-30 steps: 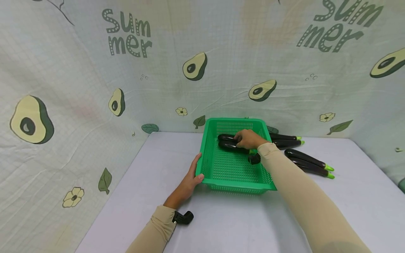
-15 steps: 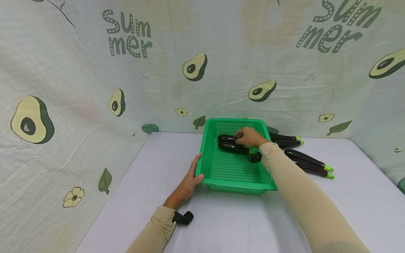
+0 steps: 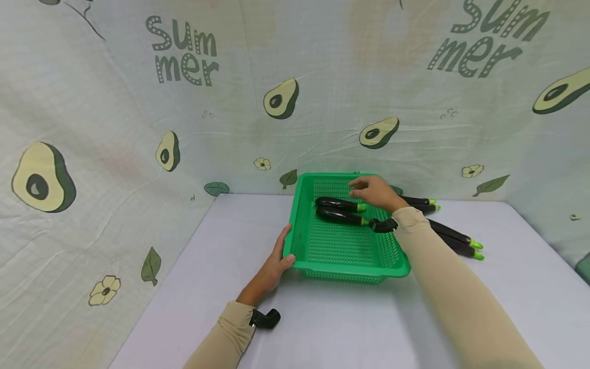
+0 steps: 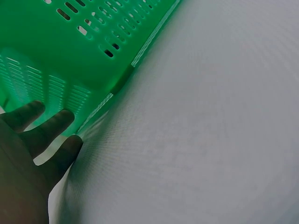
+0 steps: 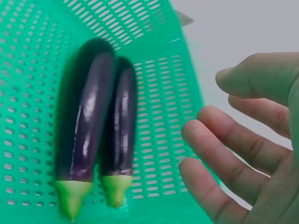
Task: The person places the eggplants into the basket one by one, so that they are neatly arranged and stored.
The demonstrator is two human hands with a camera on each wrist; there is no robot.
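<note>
Two dark eggplants (image 3: 338, 216) with green stem ends lie side by side in the green plastic basket (image 3: 350, 270), towards its back. My right hand (image 3: 379, 193) is raised over the basket's back right part, fingers loosely bent and nothing between them. In the right wrist view its fingertips (image 5: 195, 133) are apart from both eggplants (image 5: 86, 126). Against the basket's left side rests my left hand (image 3: 269, 269), the thumb by the front left corner. The left wrist view has its spread fingers (image 4: 51, 130) along the perforated outer wall (image 4: 93, 51).
To the right of the basket, two eggplants (image 3: 424, 207) lie at the back of the white table (image 3: 221, 246). Another pair (image 3: 454, 237) lies nearer, partly behind my right sleeve. A printed cloth (image 3: 322, 61) hangs behind the table.
My right hand has let go of the rear eggplant in the basket and moved up and to the right. That eggplant now shows its green stem. My left hand has stayed in place.
</note>
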